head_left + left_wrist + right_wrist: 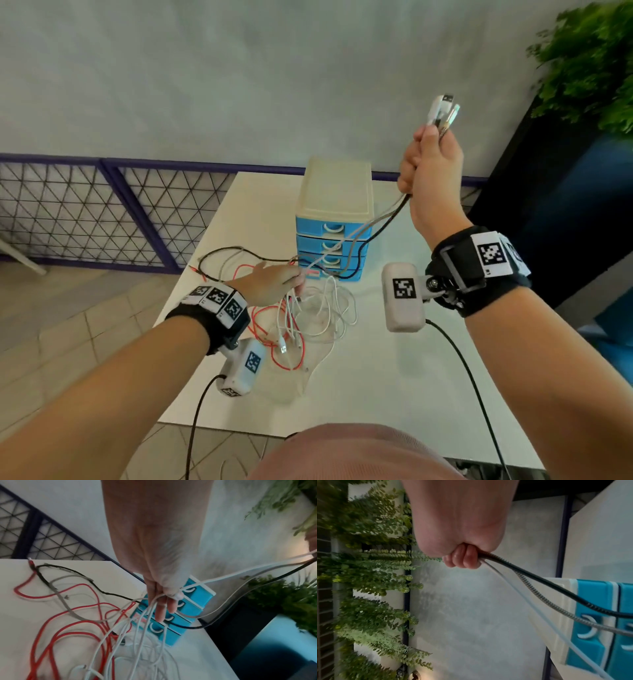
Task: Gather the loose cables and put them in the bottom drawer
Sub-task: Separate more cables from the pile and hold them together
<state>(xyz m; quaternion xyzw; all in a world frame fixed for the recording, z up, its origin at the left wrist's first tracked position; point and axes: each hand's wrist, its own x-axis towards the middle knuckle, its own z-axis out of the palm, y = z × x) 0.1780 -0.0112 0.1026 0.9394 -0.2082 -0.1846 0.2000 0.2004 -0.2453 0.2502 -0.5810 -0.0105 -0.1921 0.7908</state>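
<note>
My right hand point(419, 164) is raised high above the table and grips a bundle of cable ends, their plugs point(442, 110) sticking out above the fist. In the right wrist view a black, a grey braided and a white cable point(530, 582) leave the fist point(464, 559). They hang down past the front of the blue drawer unit point(334, 219). My left hand point(291, 279) is low in front of the bottom drawer point(346, 274) and pinches white cables point(150, 609) between thumb and fingers point(169, 601). Red cables point(51, 628) and white loops point(329, 311) lie tangled on the table. All drawers look closed.
The white table point(394, 377) ends close behind the drawer unit and at my left. A wire mesh fence point(85, 212) runs along the wall. A green plant point(592, 61) on a dark planter point(548, 192) stands at the right.
</note>
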